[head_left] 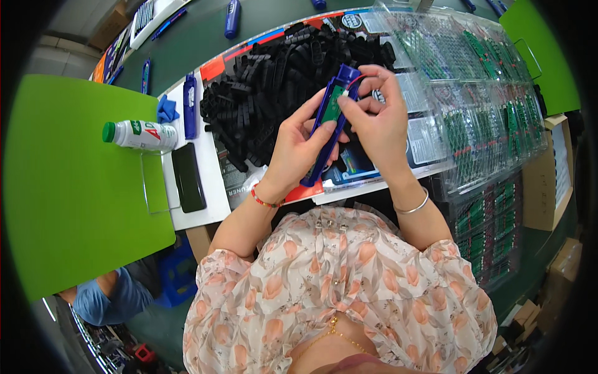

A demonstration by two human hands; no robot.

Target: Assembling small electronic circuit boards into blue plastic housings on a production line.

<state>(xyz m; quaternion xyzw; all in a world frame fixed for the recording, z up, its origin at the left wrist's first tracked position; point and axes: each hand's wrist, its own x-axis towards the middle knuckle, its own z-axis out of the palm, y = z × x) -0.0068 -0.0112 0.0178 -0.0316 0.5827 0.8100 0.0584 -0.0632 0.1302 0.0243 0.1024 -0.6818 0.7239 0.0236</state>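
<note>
Blue casing [321, 156] w/ green PCB [332, 107] tilted over counter's [205, 40] near edge; your L grip [298, 148] closed round lower half. R grip [381, 121] at upper end; can't tell if pinching. Black parts [268, 100] far-L, transp. trays [461, 177] R: room tight. Bottle [146, 135] L, printed label.

Centre: housing [323, 153] between left hand [298, 146] and right hand [379, 118]; circuit board [332, 111] sits in it. Heap of parts [261, 93] lies behind and to its left. Left of heap: loose housing [190, 107], phone [189, 177] in front of that, bottle [146, 135] farther left. Right of hands: trays [455, 181] with boards in them; carton [541, 193] beyond, farther right.
</note>
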